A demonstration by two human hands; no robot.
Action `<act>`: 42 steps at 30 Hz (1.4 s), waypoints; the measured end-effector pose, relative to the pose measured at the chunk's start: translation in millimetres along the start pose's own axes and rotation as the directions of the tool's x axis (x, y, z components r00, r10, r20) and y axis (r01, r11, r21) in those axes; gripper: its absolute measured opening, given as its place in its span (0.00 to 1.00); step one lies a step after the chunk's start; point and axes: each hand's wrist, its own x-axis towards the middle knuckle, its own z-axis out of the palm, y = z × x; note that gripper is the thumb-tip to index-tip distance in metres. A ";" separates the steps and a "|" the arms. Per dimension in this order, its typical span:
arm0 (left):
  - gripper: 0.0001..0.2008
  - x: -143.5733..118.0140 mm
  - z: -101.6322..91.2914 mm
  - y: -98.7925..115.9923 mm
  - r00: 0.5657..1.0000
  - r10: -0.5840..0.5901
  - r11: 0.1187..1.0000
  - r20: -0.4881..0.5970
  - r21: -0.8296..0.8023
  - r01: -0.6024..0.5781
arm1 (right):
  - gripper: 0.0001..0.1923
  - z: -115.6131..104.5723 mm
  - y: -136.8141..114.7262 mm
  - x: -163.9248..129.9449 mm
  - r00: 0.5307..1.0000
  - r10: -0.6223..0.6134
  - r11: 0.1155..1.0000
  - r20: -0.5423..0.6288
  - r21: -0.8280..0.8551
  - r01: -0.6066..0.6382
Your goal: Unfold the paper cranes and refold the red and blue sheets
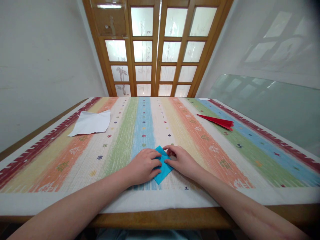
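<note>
A small folded piece of blue paper (163,170) lies on the striped tablecloth (120,166), close to the table's front edge. Part of its surface is covered by my fingers. My left hand (146,166) rests on its left side, with the fingers slightly spread and lying over it. From the right, my right hand (181,160) has its thumb and forefinger on the paper's upper right edge, and the other fingers are curled in. A fold line runs across the paper between the two hands.
A creased white sheet of paper (91,123) lies at the left. On the right is a folded, pointed red paper (217,122). A glass panel (262,110) leans by the right wall, and wooden doors with panes (156,50) stand beyond the table.
</note>
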 end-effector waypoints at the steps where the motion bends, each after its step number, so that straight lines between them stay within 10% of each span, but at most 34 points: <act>1: 0.06 -0.2 0.2 -1.2 0.999 -0.019 1.000 -0.026 -0.001 0.019 | 0.22 1.2 -0.5 -0.2 1.000 0.007 1.000 -0.005 0.018 -0.007; 9: 0.35 -3.8 7.3 -30.5 0.893 -0.415 0.890 -0.171 -0.282 0.359 | 0.19 2.9 -2.6 5.6 0.994 0.102 0.959 0.050 0.262 -0.112; 22: 0.21 5.5 -5.2 -30.3 0.772 -0.621 0.248 0.136 -0.900 0.358 | 0.16 -6.2 -27.1 17.3 0.950 0.184 0.652 0.253 0.691 -0.310; 42: 0.10 0.0 -24.1 -23.1 0.760 -0.624 0.270 0.182 -0.862 0.428 | 0.10 14.6 -26.6 8.2 0.972 0.203 0.663 0.120 0.714 -0.226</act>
